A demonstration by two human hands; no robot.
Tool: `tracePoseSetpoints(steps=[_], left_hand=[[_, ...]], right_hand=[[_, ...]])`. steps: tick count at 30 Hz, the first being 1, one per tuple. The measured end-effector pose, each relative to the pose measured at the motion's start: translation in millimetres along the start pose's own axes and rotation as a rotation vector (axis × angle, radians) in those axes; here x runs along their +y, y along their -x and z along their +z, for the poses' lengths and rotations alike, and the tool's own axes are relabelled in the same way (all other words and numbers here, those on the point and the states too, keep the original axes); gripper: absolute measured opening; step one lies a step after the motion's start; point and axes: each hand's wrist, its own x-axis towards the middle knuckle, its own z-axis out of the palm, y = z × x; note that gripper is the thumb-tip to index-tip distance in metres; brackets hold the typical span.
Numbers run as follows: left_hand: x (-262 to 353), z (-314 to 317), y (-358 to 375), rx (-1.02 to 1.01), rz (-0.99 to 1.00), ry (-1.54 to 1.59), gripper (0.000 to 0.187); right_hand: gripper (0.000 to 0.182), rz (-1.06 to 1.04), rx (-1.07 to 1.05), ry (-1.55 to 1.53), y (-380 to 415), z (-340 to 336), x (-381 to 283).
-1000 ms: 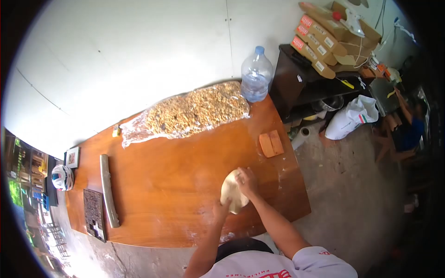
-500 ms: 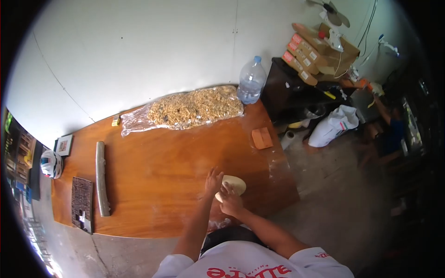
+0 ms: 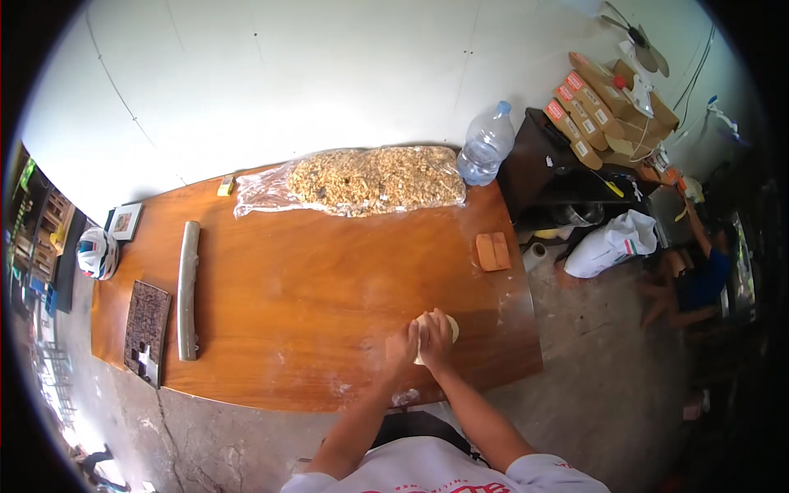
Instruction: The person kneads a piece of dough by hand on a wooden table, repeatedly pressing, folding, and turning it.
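Note:
A pale, round piece of dough [image 3: 451, 328] lies near the front right part of the wooden table [image 3: 312, 279]. My right hand [image 3: 435, 338] presses on top of it, fingers bent over the dough and hiding much of it. Against the dough's left side rests my left hand [image 3: 403, 345], its fingers close together and partly hidden beside the right hand. White flour smudges [image 3: 404, 398] mark the wood near the front edge.
Along the wall are a bag of yellowish bits [image 3: 378, 181] and a water bottle [image 3: 486, 146]. An orange block [image 3: 493, 251] sits at right, a long tube [image 3: 188, 287], dark panel [image 3: 146, 329] and helmet [image 3: 97, 253] at left. Another person [image 3: 703, 275] is at far right.
The view has shifted. My left hand, open and raised at the dough's edge before, has come down against the dough beside my right hand. The dough is now more covered.

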Motion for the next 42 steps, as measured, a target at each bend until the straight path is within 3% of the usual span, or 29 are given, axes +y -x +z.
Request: tracePoseSetpoints(steps=[2, 3, 5, 7, 9, 10, 13, 15, 19, 24, 26, 27, 29, 30, 32, 33, 35, 36, 38, 40, 42], left_hand=[[-9.8, 19.7, 5.6, 0.22, 0.255, -0.079, 0.038], [-11.6, 27.4, 9.4, 0.212, 0.259, -0.069, 0.038], [-5.6, 39.1, 8.1, 0.247, 0.159, 0.336, 0.037], [-6.8, 54.1, 7.7, 0.213, 0.067, 0.395, 0.039], [-10.5, 67.1, -5.0, 0.367, 0.337, 0.081, 0.042], [-15.9, 71.2, -11.9, 0.312, 0.324, -0.056, 0.046], [-27.1, 62.5, -27.8, 0.197, 0.422, -0.314, 0.049], [-12.5, 57.2, -35.3, 0.078, 0.357, -0.408, 0.052], [22.1, 56.2, -110.8, 0.077, 0.251, -0.498, 0.054], [41.2, 52.6, -179.2, 0.185, 0.263, -0.562, 0.054], [40.1, 52.0, -175.4, 0.227, 0.245, -0.492, 0.054], [33.8, 50.1, -172.1, 0.155, 0.248, -0.438, 0.055], [14.0, 45.0, -153.7, 0.068, 0.311, -0.358, 0.051], [19.0, 40.1, -137.3, 0.081, 0.312, -0.363, 0.051], [31.1, 27.9, -98.0, -0.052, 0.07, -0.354, 0.046], [32.3, 28.2, -80.3, -0.046, 0.081, -0.37, 0.046], [35.1, 34.2, -53.3, 0.017, -0.153, -0.514, 0.047], [30.2, 32.9, -42.8, 0.027, -0.141, -0.515, 0.047], [9.8, 27.6, -23.0, 0.062, -0.367, -0.275, 0.046], [-21.1, 12.6, -3.1, 0.083, -0.325, -0.089, 0.046], [-48.5, -0.7, -7.5, 0.098, -0.267, 0.094, 0.047]], right_hand=[[0.031, -0.091, -0.106, 0.066, 13.7, -23.3, -7.5], [0.031, -0.09, -0.105, 0.079, 16.5, -35.3, -10.1], [0.031, 0.027, -0.342, -0.011, 6.0, -54.5, -8.9], [0.03, 0.184, -0.413, -0.02, -18.4, -55.6, -8.4], [0.03, 0.106, -0.177, 0.108, -38.7, -33.9, 5.8], [0.038, 0.04, -0.112, 0.052, -43.6, -21.3, 8.8], [0.047, 0.09, -0.236, 0.206, -35.7, -5.8, 38.3], [0.05, 0.106, -0.302, 0.215, -48.6, -0.9, 59.0], [0.05, 0.104, -0.328, 0.285, -108.7, 26.9, 95.2], [0.042, 0.191, -0.201, 0.34, -165.5, 63.9, 113.6], [0.038, 0.19, -0.155, 0.247, -171.3, 68.1, 117.4], [0.038, 0.204, -0.159, 0.243, -167.5, 69.2, 134.2], [0.034, 0.11, -0.365, -0.305, -163.8, 59.4, 180.1], [0.034, 0.099, -0.363, -0.314, -161.9, 39.8, 181.1], [0.032, 0.744, -0.143, -0.659, -161.1, 10.5, 169.4], [0.032, 0.739, -0.13, -0.675, -145.8, 9.8, 165.6], [0.038, 0.658, -0.411, -0.33, -111.9, 8.9, 158.6], [0.041, 0.457, -0.315, -0.227, -87.7, 13.5, 140.2], [0.048, 0.169, -0.193, -0.004, -47.9, 18.5, 86.6], [0.052, 0.073, -0.164, 0.106, -26.0, -1.0, 34.7], [0.047, -0.178, -0.186, 0.31, -15.9, -23.5, -6.5]])
